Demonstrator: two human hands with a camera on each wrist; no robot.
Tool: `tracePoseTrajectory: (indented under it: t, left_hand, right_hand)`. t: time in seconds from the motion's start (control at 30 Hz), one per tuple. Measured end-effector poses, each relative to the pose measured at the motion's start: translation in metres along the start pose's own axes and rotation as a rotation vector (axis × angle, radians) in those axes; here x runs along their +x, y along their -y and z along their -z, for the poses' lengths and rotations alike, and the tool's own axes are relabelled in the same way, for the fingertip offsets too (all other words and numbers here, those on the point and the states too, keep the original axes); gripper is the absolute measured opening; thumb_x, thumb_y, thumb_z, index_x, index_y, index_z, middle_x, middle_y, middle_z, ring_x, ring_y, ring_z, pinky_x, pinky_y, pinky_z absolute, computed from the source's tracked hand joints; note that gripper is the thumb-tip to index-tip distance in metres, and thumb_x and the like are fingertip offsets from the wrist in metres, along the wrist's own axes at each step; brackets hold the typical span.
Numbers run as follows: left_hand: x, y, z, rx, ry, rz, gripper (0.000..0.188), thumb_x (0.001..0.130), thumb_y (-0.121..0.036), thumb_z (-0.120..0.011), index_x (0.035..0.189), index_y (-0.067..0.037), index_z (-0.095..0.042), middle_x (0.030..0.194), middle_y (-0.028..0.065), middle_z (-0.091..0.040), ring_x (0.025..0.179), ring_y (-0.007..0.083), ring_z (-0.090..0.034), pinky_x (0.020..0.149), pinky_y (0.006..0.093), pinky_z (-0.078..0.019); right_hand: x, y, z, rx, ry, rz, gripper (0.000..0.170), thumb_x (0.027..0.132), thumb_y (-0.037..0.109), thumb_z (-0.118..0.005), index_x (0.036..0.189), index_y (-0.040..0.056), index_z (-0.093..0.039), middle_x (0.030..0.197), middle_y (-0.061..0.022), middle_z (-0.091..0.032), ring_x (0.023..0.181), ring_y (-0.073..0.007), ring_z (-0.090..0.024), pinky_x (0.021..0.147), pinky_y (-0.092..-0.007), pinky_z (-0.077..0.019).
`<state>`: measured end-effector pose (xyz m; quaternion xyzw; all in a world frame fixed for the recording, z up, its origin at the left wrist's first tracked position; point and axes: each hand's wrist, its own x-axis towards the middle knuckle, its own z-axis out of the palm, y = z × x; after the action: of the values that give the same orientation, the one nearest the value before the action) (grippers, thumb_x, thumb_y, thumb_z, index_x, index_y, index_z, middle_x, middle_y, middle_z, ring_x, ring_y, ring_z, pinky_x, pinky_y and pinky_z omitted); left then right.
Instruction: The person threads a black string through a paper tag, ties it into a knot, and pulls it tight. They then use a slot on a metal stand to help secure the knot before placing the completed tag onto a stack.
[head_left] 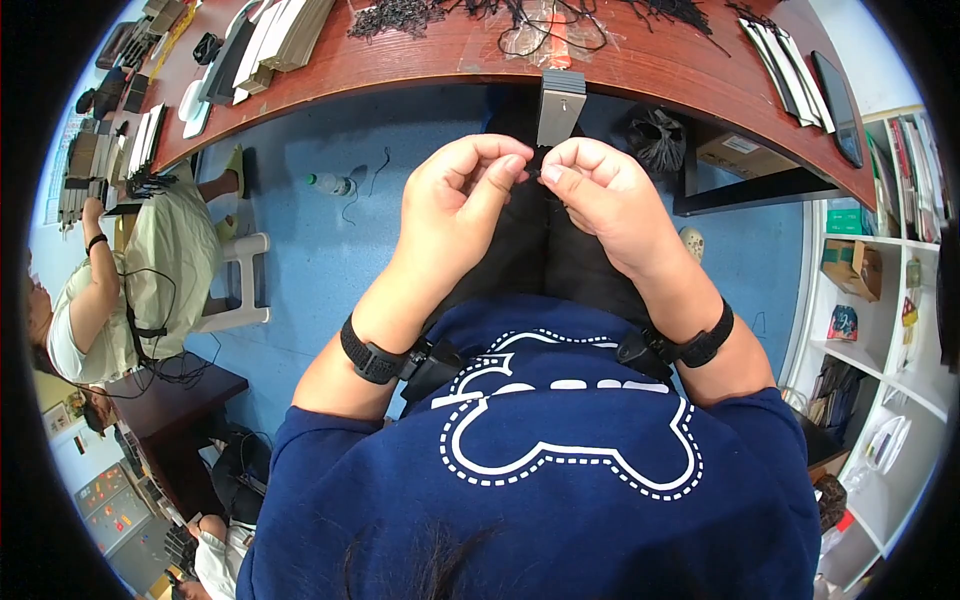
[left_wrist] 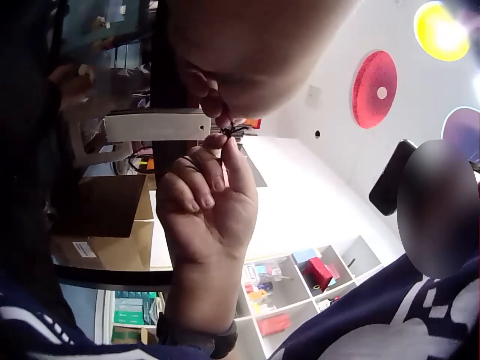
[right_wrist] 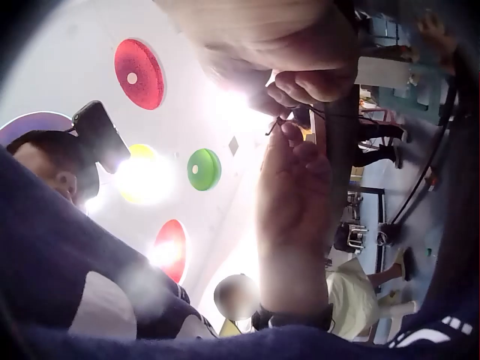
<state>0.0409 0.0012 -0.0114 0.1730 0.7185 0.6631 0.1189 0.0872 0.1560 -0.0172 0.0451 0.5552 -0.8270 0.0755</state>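
1. Work on the thin black cord [left_wrist: 238, 130] looks partway: it is between the fingertips, but whether a knot or loop is made is too small to tell.
2. What remains, by my judgement, is finishing this cord; more dark cords [head_left: 395, 16] lie at the top of the head frame, and pale strips [head_left: 785, 70] at upper right.
3. The cord sits at upper centre of the head frame, between the two hands, just below the grey block [head_left: 562, 108] at the table edge; I cannot tell whether they are joined.
4. The left hand [head_left: 458, 198] pinches the cord between thumb and finger.
5. The right hand [head_left: 612, 205] pinches it likewise, just beside the left.
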Motion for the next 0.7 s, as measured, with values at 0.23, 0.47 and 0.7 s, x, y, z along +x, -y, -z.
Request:
tracePoseTrajectory:
  t: [0.23,0.47,0.7]
  left_hand:
    - [-0.003,0.008,0.011,0.303,-0.138,-0.249,0.009,0.077,-0.002,-0.064,0.086,-0.003,-0.061,0.076,0.0034,-0.06,0.066,0.0094,-0.057,0.054,0.0228,-0.0447]
    - [-0.002,0.001,0.009,0.512,-0.099,-0.541,0.014,0.069,0.0,-0.068,0.081,-0.005,-0.063,0.079,0.0082,-0.062,0.069,0.0208,-0.061,0.058,0.0271,-0.0481]
    - [-0.005,0.002,0.009,0.545,-0.048,-0.507,0.01,0.073,0.001,-0.065,0.082,-0.002,-0.063,0.081,0.0073,-0.063,0.065,0.0121,-0.058,0.058,0.0222,-0.0469]
  right_hand:
    - [-0.001,0.0,0.002,-0.103,-0.059,0.039,0.007,0.086,0.011,-0.056,0.084,0.0042,-0.056,0.073,0.0064,-0.052,0.064,-0.0001,-0.044,0.055,-0.015,-0.0365]
    - [-0.001,-0.001,-0.001,-0.04,-0.051,0.057,0.007,0.086,0.01,-0.056,0.085,0.0036,-0.056,0.076,0.0057,-0.053,0.068,-0.0009,-0.046,0.06,-0.0159,-0.0383]
    - [-0.002,-0.002,-0.003,0.005,-0.036,0.031,0.007,0.086,0.011,-0.056,0.085,0.0038,-0.057,0.075,0.0059,-0.053,0.067,-0.0006,-0.045,0.059,-0.0159,-0.0375]
